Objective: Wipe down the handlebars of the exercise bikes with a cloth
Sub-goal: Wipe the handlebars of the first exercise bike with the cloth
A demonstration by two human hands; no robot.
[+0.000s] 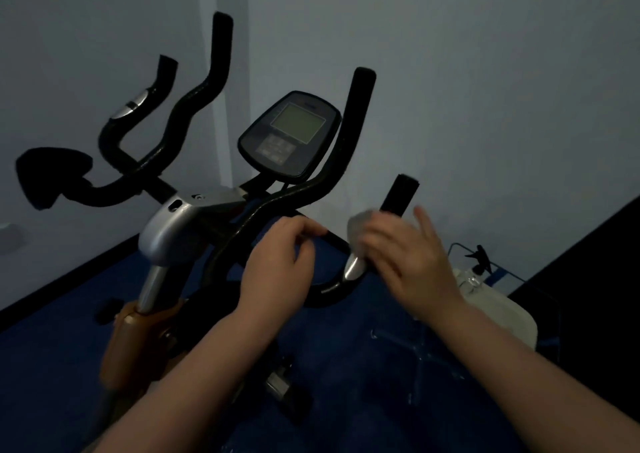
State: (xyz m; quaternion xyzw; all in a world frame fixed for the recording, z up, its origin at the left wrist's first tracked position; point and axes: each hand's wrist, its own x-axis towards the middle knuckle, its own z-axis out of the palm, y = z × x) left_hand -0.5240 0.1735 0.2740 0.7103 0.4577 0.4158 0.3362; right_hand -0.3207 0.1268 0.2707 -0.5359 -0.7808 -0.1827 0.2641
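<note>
An exercise bike stands before me with black curved handlebars [349,147] and a dark console [289,133] between them. My left hand [280,258] grips the black crossbar near the middle. My right hand [405,258], blurred by motion, holds a grey cloth [362,224] around the lower right grip [398,194], just above its silver sensor patch [353,269]. The part of the grip under the cloth and hand is hidden. The left handlebars [194,95] rise at the far left.
A silver stem housing [169,230] and orange frame [138,331] sit below the bars. A black arm pad [52,175] sticks out at the left. A white container with a spray bottle [481,269] stands on the blue floor at the right. Pale walls are close behind.
</note>
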